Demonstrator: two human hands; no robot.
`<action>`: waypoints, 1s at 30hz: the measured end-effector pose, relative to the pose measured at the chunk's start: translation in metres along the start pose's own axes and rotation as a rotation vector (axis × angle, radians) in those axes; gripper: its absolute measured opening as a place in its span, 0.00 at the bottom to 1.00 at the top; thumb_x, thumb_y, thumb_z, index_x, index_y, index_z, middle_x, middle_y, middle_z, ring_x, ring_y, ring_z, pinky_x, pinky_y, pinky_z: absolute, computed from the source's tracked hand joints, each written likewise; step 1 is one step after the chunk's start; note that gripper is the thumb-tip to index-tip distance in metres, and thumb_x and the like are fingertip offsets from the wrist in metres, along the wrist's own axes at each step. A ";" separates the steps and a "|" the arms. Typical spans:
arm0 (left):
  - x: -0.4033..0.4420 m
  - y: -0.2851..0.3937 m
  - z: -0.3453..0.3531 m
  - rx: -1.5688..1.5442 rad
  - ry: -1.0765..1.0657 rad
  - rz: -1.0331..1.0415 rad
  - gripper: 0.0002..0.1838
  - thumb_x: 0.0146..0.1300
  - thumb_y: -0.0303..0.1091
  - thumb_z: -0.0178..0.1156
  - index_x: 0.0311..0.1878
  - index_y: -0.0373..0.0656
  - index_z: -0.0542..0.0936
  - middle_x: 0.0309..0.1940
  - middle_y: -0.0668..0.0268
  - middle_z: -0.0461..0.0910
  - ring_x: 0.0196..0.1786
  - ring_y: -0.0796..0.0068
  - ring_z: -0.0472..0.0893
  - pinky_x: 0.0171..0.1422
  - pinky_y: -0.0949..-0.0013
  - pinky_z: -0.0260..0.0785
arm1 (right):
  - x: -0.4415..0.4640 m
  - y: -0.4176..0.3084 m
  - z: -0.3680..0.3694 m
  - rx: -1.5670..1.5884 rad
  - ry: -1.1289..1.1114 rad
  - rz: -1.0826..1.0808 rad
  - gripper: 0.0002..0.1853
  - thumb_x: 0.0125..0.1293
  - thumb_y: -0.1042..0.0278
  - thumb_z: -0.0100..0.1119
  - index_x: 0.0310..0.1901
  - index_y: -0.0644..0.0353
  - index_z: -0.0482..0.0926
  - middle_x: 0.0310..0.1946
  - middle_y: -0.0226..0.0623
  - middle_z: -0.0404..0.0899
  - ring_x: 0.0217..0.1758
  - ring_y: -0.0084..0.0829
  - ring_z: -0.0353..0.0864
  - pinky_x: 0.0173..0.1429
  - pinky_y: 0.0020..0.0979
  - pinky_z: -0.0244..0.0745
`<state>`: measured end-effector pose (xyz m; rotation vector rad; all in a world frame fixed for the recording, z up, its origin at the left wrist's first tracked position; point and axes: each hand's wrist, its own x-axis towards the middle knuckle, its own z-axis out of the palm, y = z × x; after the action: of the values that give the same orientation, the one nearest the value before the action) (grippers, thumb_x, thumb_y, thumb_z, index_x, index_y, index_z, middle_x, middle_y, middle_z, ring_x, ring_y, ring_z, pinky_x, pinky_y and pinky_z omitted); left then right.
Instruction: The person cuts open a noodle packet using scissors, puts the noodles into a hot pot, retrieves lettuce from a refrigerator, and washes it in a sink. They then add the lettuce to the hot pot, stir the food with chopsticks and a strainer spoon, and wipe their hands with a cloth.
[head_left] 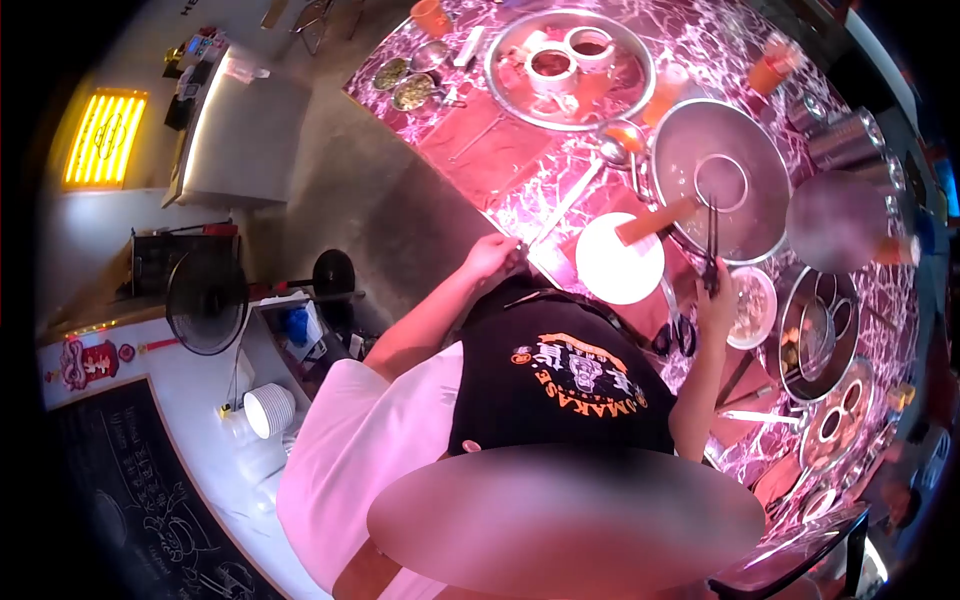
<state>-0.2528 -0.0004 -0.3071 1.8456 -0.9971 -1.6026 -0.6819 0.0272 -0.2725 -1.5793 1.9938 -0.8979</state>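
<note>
My right hand [714,300] is closed round slim dark tongs [712,235], which point up over a wide steel pot [775,160] with a ring in its middle. My left hand [490,257] is at the table edge, fingers closed at the lower end of a long pale handle. That handle leads up to a shiny ladle [611,150] beside the pot. Between my hands sits a white plate [612,270], with a brown wooden handle [655,220] crossing its top edge. Scissors [678,335] with dark grips lie near my right forearm, and a pale bowl of food [752,307] stands beside my right hand.
A second pot [500,95] holds reddish broth and two round cups. Small bowls of condiments [412,92] stand at the table's far left corner. More pots [785,350] line the right side. Stacked white bowls [268,411] stand on a counter at left.
</note>
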 end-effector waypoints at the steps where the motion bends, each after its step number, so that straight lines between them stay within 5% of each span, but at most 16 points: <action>1: 0.007 -0.022 -0.018 -0.010 0.012 0.004 0.11 0.66 0.37 0.54 0.34 0.39 0.78 0.22 0.67 0.77 0.22 0.80 0.73 0.25 0.75 0.64 | -0.006 0.009 0.005 0.041 0.034 0.015 0.31 0.55 0.76 0.62 0.63 0.58 0.69 0.46 0.45 0.76 0.45 0.39 0.78 0.47 0.34 0.74; 4: 0.029 -0.052 -0.070 -0.230 0.128 -0.256 0.10 0.68 0.37 0.53 0.35 0.43 0.78 0.23 0.69 0.78 0.23 0.81 0.74 0.28 0.77 0.65 | -0.015 0.001 -0.001 0.157 -0.019 0.168 0.30 0.56 0.79 0.59 0.64 0.64 0.66 0.46 0.45 0.74 0.44 0.33 0.77 0.43 0.30 0.75; 9: 0.090 -0.025 -0.141 -0.356 0.263 -0.014 0.07 0.67 0.31 0.51 0.37 0.42 0.78 0.22 0.70 0.77 0.22 0.82 0.73 0.24 0.79 0.61 | -0.040 -0.014 0.003 0.049 0.145 0.422 0.28 0.60 0.75 0.58 0.64 0.62 0.67 0.41 0.39 0.74 0.37 0.27 0.74 0.42 0.26 0.71; 13: 0.157 0.012 -0.208 -0.380 0.242 0.103 0.07 0.65 0.28 0.54 0.35 0.36 0.78 0.22 0.68 0.76 0.23 0.80 0.72 0.28 0.76 0.65 | -0.067 -0.035 0.031 0.050 0.353 0.381 0.25 0.62 0.72 0.58 0.61 0.63 0.69 0.39 0.37 0.75 0.36 0.27 0.73 0.42 0.27 0.71; 15: 0.183 0.021 -0.232 -0.319 0.144 0.145 0.07 0.65 0.29 0.54 0.32 0.37 0.78 0.19 0.69 0.75 0.22 0.81 0.71 0.27 0.76 0.64 | -0.092 -0.044 0.052 -0.205 0.478 0.341 0.17 0.62 0.70 0.59 0.52 0.65 0.75 0.36 0.36 0.76 0.35 0.26 0.72 0.43 0.27 0.70; 19: 0.185 0.014 -0.273 0.139 -0.294 0.053 0.11 0.65 0.32 0.56 0.25 0.42 0.76 0.13 0.71 0.69 0.14 0.80 0.67 0.21 0.72 0.60 | -0.158 -0.088 0.106 -0.170 0.488 0.520 0.10 0.62 0.67 0.60 0.30 0.65 0.76 0.25 0.33 0.76 0.30 0.23 0.71 0.38 0.27 0.70; 22: 0.219 -0.064 -0.295 0.590 -0.330 0.320 0.22 0.61 0.44 0.62 0.17 0.41 0.72 0.10 0.68 0.67 0.16 0.80 0.67 0.22 0.66 0.60 | -0.225 -0.093 0.168 -0.012 0.383 0.862 0.10 0.62 0.65 0.61 0.29 0.63 0.76 0.20 0.29 0.74 0.25 0.22 0.70 0.34 0.27 0.69; 23: 0.228 -0.080 -0.302 0.697 -0.350 0.263 0.24 0.60 0.48 0.62 0.17 0.38 0.73 0.12 0.60 0.71 0.18 0.69 0.72 0.26 0.60 0.63 | -0.249 -0.099 0.193 0.051 0.335 1.011 0.10 0.62 0.65 0.61 0.30 0.63 0.76 0.19 0.28 0.73 0.24 0.21 0.70 0.34 0.27 0.69; 25: 0.264 -0.141 -0.325 0.976 -0.355 0.522 0.24 0.62 0.52 0.54 0.25 0.38 0.78 0.28 0.48 0.79 0.31 0.43 0.77 0.39 0.50 0.68 | -0.294 -0.119 0.238 0.363 0.292 1.253 0.10 0.58 0.65 0.63 0.34 0.63 0.78 0.23 0.33 0.77 0.27 0.29 0.77 0.36 0.31 0.73; 26: 0.287 -0.180 -0.342 1.074 -0.315 0.491 0.18 0.62 0.47 0.52 0.26 0.43 0.80 0.28 0.52 0.79 0.32 0.49 0.79 0.40 0.50 0.71 | -0.349 -0.094 0.276 0.319 0.279 1.249 0.10 0.58 0.64 0.63 0.35 0.62 0.79 0.26 0.36 0.79 0.30 0.32 0.78 0.38 0.32 0.74; 27: 0.298 -0.185 -0.355 1.390 -0.483 0.715 0.12 0.58 0.42 0.54 0.26 0.50 0.82 0.28 0.56 0.80 0.32 0.54 0.80 0.40 0.51 0.72 | -0.405 -0.067 0.314 0.276 0.267 1.246 0.11 0.57 0.64 0.63 0.37 0.62 0.80 0.29 0.38 0.80 0.33 0.35 0.79 0.40 0.34 0.75; 28: 0.314 -0.210 -0.376 1.446 -0.427 0.933 0.09 0.53 0.40 0.55 0.25 0.53 0.83 0.28 0.59 0.81 0.31 0.59 0.81 0.38 0.53 0.74 | -0.458 -0.043 0.349 0.232 0.255 1.242 0.12 0.56 0.63 0.64 0.39 0.61 0.80 0.31 0.41 0.81 0.35 0.38 0.81 0.41 0.36 0.76; 30: 0.315 -0.184 -0.391 1.593 -0.493 0.781 0.11 0.54 0.37 0.53 0.24 0.49 0.84 0.26 0.59 0.83 0.29 0.58 0.83 0.35 0.56 0.75 | -0.508 -0.042 0.381 0.139 0.064 1.267 0.15 0.55 0.60 0.63 0.41 0.60 0.81 0.37 0.45 0.82 0.40 0.41 0.81 0.46 0.38 0.75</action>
<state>0.1796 -0.1733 -0.5694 1.1970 -3.2732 -0.5937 -0.2637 0.4298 -0.5336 -0.0218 2.2994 -0.4957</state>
